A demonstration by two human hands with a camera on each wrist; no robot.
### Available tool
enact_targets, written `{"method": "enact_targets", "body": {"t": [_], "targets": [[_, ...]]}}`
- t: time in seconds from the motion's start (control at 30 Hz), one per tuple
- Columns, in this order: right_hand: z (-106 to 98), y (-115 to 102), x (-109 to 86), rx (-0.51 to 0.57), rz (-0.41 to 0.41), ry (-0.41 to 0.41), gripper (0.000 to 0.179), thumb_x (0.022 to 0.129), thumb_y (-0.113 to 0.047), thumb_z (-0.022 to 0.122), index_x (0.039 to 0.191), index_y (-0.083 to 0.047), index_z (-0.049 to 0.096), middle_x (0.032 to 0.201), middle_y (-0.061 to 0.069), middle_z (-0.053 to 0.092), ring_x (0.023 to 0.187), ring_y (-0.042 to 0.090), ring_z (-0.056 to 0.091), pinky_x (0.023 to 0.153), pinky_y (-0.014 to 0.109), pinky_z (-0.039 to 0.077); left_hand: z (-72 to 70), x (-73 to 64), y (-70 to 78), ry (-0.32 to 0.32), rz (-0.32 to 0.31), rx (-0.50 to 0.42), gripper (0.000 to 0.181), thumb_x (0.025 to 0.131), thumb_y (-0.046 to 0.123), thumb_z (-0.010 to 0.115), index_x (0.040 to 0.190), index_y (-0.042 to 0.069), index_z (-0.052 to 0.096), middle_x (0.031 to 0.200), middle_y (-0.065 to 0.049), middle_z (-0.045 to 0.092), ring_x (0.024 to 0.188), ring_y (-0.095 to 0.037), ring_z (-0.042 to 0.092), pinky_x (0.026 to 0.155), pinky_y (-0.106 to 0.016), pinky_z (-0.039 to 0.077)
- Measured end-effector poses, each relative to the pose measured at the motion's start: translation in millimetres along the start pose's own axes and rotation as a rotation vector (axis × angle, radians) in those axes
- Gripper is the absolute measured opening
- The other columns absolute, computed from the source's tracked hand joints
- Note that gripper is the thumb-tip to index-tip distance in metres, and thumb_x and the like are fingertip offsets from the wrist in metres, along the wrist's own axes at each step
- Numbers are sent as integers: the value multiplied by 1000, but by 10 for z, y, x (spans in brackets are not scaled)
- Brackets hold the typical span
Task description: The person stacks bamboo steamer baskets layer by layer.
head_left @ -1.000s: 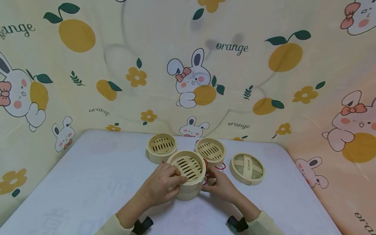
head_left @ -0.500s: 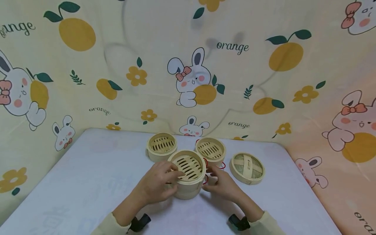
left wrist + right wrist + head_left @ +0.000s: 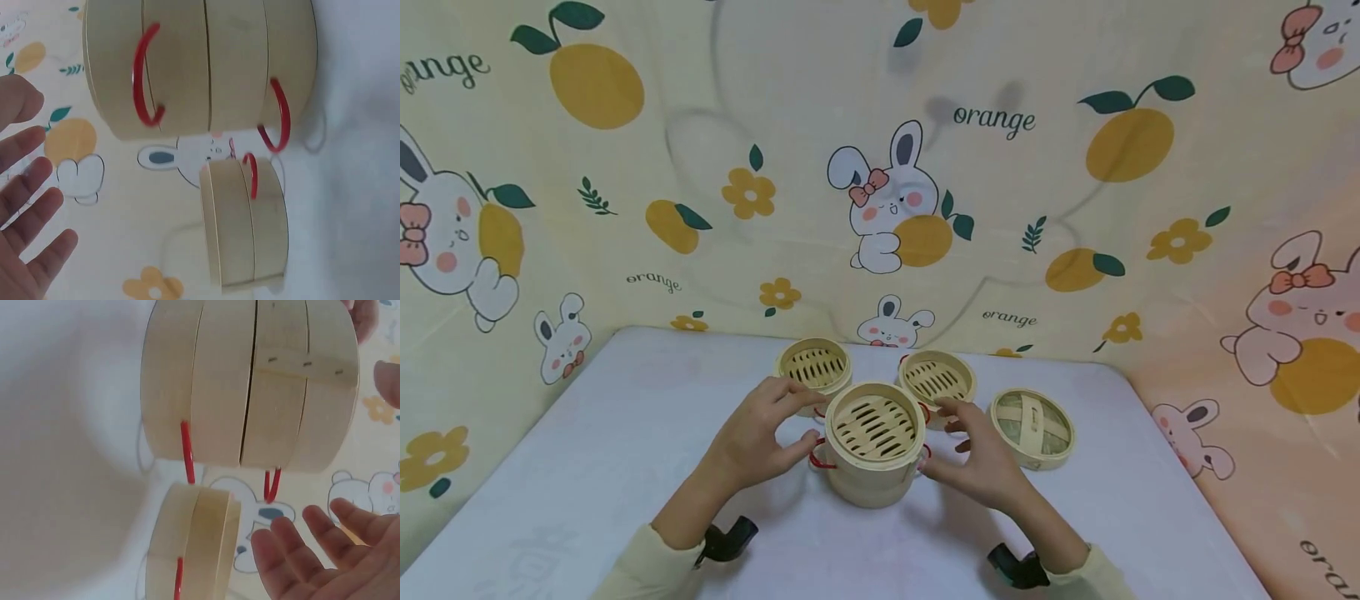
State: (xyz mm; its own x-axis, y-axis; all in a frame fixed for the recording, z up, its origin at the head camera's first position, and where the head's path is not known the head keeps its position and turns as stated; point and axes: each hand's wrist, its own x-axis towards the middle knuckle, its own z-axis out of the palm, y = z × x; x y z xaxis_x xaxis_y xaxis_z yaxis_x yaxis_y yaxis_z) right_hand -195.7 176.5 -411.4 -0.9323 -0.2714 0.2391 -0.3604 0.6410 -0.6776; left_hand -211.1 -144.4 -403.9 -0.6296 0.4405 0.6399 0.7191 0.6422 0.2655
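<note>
Two bamboo steamer baskets, one stacked on the other, form an upright stack point(image 3: 872, 487) at the middle of the table in the head view. Slats show in its top, and red loop handles point(image 3: 280, 119) stick out from its sides. To its left is my left hand point(image 3: 752, 437), fingers spread, thumb near the upper red handle but with no grip on it. My right hand point(image 3: 981, 458) stays on the right side, fingers loosely bent; the right wrist view shows the fingers point(image 3: 319, 553) apart from the stack. Neither hand holds anything.
Behind the stack sit two more bamboo steamers, one at back left point(image 3: 812, 367) and one at back right point(image 3: 937, 379). A round bamboo lid point(image 3: 1032, 427) with a crossing strap lies to the right on the white table point(image 3: 625, 467). A printed cloth backdrop rises behind.
My left hand has let go of the stack's rim and moved left and away, its fingers opening. My right hand has eased slightly off the right side. The stack looks unmoved.
</note>
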Motion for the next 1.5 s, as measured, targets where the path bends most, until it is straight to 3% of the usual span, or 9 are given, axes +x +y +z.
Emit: {"method": "enact_targets", "body": {"t": [0.27,0.53,0.87,1.2,1.5], "targets": [[83,-53,12,67,-21,-29,84,69,-38,84,140,-18,46,130,3,53,106,22,55,78,34,50,-19,-36,-180,-22,-68,14,40,75,19,76,114,14,67,102,1,60,98,-15,55,82,-34,52],[132,-78,30,109,13,-66,92,68,-37,85,145,-16,41,133,5,50,107,27,57,78,38,52,31,-35,-315,-51,-147,-5,40,76,19,76,115,12,67,105,-2,60,100,-18,54,84,-37,52],[160,-117,64,77,77,-65,99,64,-37,88,146,-14,38,127,3,52,102,19,58,71,24,48,188,42,-515,-53,-217,-45,40,76,17,77,114,10,66,105,-3,59,102,-23,54,85,-41,50],[190,-106,91,78,51,-62,99,63,-38,89,146,-14,39,125,3,53,99,16,58,71,31,51,355,87,-677,-110,-291,-48,37,75,18,74,110,9,68,104,-10,63,99,-24,54,85,-41,49],[197,-97,92,80,50,-57,99,63,-38,89,145,-13,40,122,2,53,97,16,58,68,26,50,471,91,-725,-112,-323,-16,30,72,17,75,102,13,72,102,-2,64,97,-22,55,84,-41,49]]}}
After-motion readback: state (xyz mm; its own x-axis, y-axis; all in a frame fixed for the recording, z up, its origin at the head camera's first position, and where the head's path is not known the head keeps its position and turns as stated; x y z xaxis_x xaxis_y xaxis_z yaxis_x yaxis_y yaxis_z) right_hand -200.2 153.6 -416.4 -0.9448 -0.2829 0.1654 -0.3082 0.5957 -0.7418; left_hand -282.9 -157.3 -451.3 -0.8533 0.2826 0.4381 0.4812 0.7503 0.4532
